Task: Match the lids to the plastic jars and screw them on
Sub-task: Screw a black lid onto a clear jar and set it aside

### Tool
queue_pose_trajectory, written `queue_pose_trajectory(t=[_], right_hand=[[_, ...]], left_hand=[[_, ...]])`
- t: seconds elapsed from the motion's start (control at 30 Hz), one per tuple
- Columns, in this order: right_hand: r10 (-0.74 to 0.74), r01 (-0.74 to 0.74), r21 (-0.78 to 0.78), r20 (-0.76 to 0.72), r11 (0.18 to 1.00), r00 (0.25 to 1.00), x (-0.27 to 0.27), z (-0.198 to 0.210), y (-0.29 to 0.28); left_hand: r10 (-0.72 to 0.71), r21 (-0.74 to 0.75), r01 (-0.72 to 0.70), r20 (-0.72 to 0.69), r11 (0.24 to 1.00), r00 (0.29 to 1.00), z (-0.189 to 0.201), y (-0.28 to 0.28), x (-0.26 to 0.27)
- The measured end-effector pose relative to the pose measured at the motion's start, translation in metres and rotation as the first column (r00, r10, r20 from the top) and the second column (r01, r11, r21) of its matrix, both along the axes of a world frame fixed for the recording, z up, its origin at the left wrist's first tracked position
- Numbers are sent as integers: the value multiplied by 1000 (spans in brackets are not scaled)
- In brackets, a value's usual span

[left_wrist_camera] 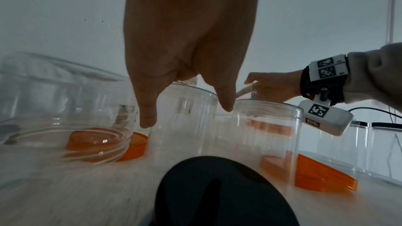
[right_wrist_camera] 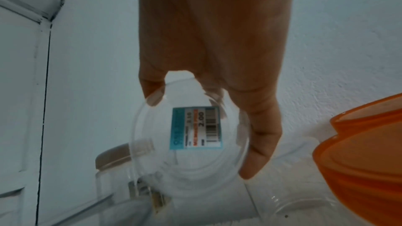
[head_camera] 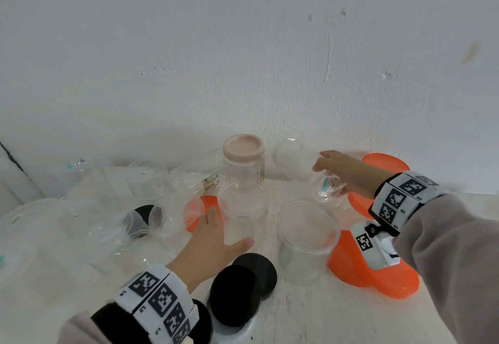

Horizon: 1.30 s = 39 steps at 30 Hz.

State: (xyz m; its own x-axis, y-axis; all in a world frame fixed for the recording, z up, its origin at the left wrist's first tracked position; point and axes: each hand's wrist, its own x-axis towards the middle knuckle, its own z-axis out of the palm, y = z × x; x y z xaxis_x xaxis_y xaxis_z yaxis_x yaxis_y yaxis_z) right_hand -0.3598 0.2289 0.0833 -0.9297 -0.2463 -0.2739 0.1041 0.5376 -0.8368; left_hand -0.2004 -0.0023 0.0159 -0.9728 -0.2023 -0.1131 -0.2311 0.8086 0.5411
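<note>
R hand point(head_camera: 348, 173): grips small labelled jar point(head_camera: 325, 187), lifted, tilted, near back wall.
L hand point(head_camera: 213, 238): fingers spread, around tall open jar point(head_camera: 243, 211), mid-table.
Room: black lids point(head_camera: 237, 292) at front edge; orange lids point(head_camera: 378, 270) crowd right.

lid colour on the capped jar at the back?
Pale pink lid, clearest in the head view.

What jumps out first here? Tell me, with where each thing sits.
The orange lids blaze against the pale table, stacked at the near right under the right wrist. Two black lids overlap at the near centre beside the left hand, which reaches for an open clear jar. At the back, the right hand holds up a small labelled jar.
</note>
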Motion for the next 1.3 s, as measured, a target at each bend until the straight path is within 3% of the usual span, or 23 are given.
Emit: queue_pose_trajectory(t=[0.13,0.3,0.47,0.8,1.0,1.17,1.3], right_hand=[[-67,65,-159,-7,985,998,19,11,10],[-70,124,-334,169,934,983,37,22,21],[-77,190,-490,242,851,967,56,16,34],[98,101,-594,293,798,951,103,-10,50],[36,151,-658,263,738,964,126,-21,56],[67,165,-686,298,709,952,143,-28,69],[187,33,-687,244,726,952,157,-33,82]], left_hand=[[-89,-56,97,128,994,988,-2,7,14],[-211,-156,286,376,946,903,-10,20,32],[-220,-211,345,455,915,863,-20,28,44],[-132,-270,237,357,933,925,-37,27,50],[-102,-274,165,230,947,968,-30,26,52],[-101,-206,117,89,971,991,-15,29,55],[-117,-80,115,-31,990,993,-4,30,56]])
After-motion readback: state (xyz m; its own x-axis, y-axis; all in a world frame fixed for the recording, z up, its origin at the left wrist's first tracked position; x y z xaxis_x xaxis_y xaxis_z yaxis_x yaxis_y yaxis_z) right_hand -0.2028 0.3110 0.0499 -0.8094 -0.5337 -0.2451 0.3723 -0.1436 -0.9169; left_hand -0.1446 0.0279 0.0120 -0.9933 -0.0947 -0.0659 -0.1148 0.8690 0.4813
